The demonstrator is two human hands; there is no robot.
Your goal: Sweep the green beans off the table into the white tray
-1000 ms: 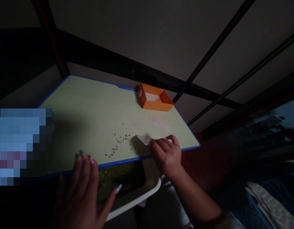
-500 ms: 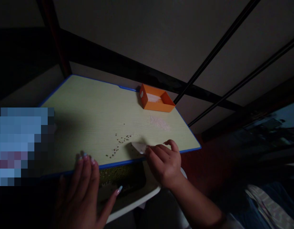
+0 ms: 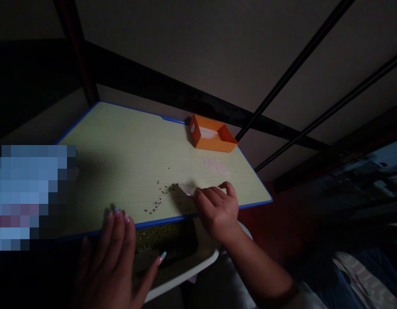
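Observation:
My right hand [image 3: 219, 210] pinches a thin white flat piece [image 3: 187, 189], tilted with its tip at the tabletop. I cannot make out whether it is paper or plastic. Just left of that tip are several small dark seed-like bits [image 3: 172, 187], with more trailing toward the near edge. My left hand [image 3: 113, 257] lies palm down at the near edge, its fingertips on the board and its thumb stretched out over a white tub [image 3: 211, 259]. Greenish grains [image 3: 166, 234] show inside the tub, partly hidden under the edge.
The pale tabletop [image 3: 127, 146] has a blue rim. Toward its far right corner stands an orange box [image 3: 214, 143] with white grains in it. A scatter of white grains [image 3: 216, 166] lies in front of the box. Striped cloth [image 3: 359, 270] is at lower right. A blurred-out patch covers the left.
My right hand has moved the white flat piece slightly up and left, and its tip is now at the cluster of dark bits. My left hand has stayed almost still.

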